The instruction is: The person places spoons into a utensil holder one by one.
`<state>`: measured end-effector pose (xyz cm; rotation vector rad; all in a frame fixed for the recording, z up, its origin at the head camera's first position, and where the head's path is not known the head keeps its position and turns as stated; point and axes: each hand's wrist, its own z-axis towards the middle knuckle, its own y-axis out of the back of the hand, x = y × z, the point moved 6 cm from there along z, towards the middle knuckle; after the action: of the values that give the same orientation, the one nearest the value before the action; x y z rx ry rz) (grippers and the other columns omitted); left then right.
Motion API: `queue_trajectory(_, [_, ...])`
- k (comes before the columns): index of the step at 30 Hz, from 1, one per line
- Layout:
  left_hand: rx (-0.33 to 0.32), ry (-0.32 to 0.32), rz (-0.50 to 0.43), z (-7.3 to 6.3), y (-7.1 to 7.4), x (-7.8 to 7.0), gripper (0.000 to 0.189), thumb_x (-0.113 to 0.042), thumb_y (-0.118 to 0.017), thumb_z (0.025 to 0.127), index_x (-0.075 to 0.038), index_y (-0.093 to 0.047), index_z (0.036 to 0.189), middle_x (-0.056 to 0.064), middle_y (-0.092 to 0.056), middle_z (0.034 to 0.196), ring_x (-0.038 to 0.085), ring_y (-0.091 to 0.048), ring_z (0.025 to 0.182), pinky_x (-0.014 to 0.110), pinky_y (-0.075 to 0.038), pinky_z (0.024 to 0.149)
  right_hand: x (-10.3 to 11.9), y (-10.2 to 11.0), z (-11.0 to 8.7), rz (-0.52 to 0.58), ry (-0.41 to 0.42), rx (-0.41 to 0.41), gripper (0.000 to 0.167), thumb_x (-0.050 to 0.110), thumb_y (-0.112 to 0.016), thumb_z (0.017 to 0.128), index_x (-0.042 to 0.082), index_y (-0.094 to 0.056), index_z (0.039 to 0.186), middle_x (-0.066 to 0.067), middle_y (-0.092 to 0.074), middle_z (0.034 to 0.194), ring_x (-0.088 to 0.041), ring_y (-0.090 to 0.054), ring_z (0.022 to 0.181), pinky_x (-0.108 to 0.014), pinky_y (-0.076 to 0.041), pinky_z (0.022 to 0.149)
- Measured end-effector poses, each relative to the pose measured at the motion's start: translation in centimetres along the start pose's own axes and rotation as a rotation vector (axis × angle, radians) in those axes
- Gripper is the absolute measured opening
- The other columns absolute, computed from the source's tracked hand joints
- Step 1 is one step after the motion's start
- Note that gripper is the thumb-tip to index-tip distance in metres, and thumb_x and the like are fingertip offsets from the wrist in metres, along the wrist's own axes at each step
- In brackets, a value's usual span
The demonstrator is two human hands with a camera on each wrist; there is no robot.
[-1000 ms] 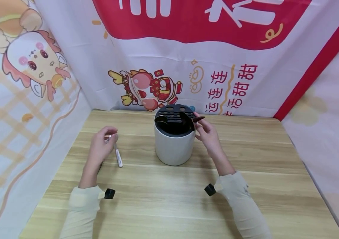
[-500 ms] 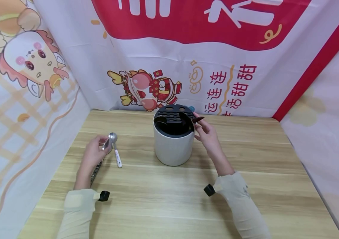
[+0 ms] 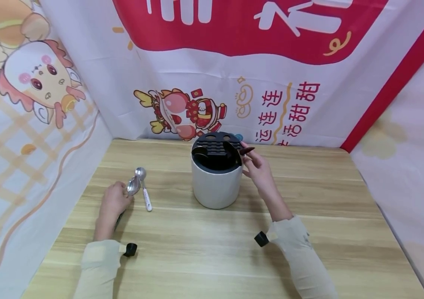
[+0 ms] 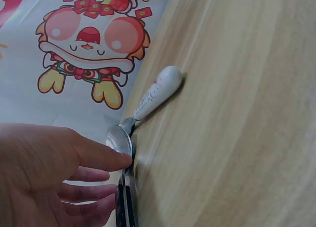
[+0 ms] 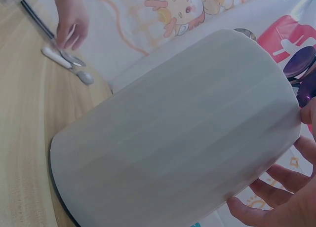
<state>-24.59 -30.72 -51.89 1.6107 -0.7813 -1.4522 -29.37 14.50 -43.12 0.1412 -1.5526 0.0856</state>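
Observation:
In the head view my left hand [image 3: 114, 201] holds a metal spoon [image 3: 133, 185] low over the wood table, its fingers at the neck and dark handle. A second spoon, with a white printed handle [image 4: 159, 93], lies beside it, the two bowls close together. My right hand [image 3: 258, 168] grips a white round utensil holder [image 3: 217, 189] high on its right side, bent fingertips against the wall near the rim, as the right wrist view also shows. Dark shiny spoons [image 5: 298, 61] stand in the holder's black slotted top [image 3: 213, 143], heads poking above the rim.
The wooden table [image 3: 197, 253] ends at a printed cloth backdrop [image 3: 212, 74] close behind the holder. Another printed cloth [image 3: 29, 166] rises along the left edge. A black wrist camera [image 3: 130, 249] juts out from the left sleeve.
My left hand has drawn back from over the spoon bowls toward the dark handle, leaving both bowls in sight. My right hand has stayed on the holder.

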Motion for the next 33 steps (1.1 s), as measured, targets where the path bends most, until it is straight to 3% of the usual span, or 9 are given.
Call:
queue_trajectory(4, [0.009,0.035,0.023,-0.12,0.07,0.30,0.034,-0.008,-0.071,0.080,0.013,-0.060,0.105,0.024,-0.065,0.087,0.032,-0.058,0.074,0.041,-0.049,0.061,0.20,-0.02,0.08,-0.008,-0.009,-0.003,0.046,0.014,-0.042,0.106,0.034,-0.049,0.147,-0.002,-0.039,0.159,-0.032,-0.045,0.140,-0.056,-0.048,0.104])
queue_trajectory(9, [0.023,0.037,0.037,-0.23,0.09,0.21,0.015,-0.008,-0.069,0.081,0.005,-0.066,0.087,0.017,-0.066,0.078,0.028,-0.057,0.068,0.034,-0.044,0.056,0.05,0.05,-0.05,-0.005,-0.011,-0.008,0.046,0.015,-0.042,0.106,0.034,-0.049,0.148,-0.001,-0.038,0.160,-0.033,-0.044,0.141,-0.057,-0.048,0.104])
queue_trajectory(16, [0.037,0.058,0.019,-0.51,0.11,0.27,0.012,-0.009,-0.068,0.082,0.003,-0.068,0.081,0.014,-0.064,0.072,0.025,-0.055,0.065,0.031,-0.040,0.054,0.15,-0.06,0.04,-0.004,-0.012,-0.003,0.045,0.016,-0.043,0.106,0.035,-0.050,0.147,0.000,-0.039,0.159,-0.032,-0.045,0.140,-0.056,-0.049,0.104])
queue_trajectory(23, [0.033,0.065,0.005,-0.56,0.16,0.23,0.019,-0.007,-0.063,0.079,-0.006,-0.055,0.062,0.007,-0.056,0.061,0.022,-0.050,0.057,0.029,-0.038,0.049,0.29,0.01,0.04,-0.017,-0.003,-0.010,0.045,0.016,-0.044,0.106,0.034,-0.050,0.146,-0.002,-0.042,0.157,-0.032,-0.047,0.139,-0.055,-0.050,0.102])
queue_trajectory(33, [0.056,-0.002,-0.086,-0.83,0.03,0.22,0.014,-0.005,-0.065,0.084,-0.001,-0.059,0.072,0.003,-0.055,0.062,0.017,-0.048,0.057,0.027,-0.040,0.050,0.25,-0.03,0.02,-0.012,-0.006,-0.022,0.045,0.014,-0.043,0.106,0.034,-0.051,0.146,-0.003,-0.042,0.157,-0.031,-0.046,0.139,-0.058,-0.048,0.104])
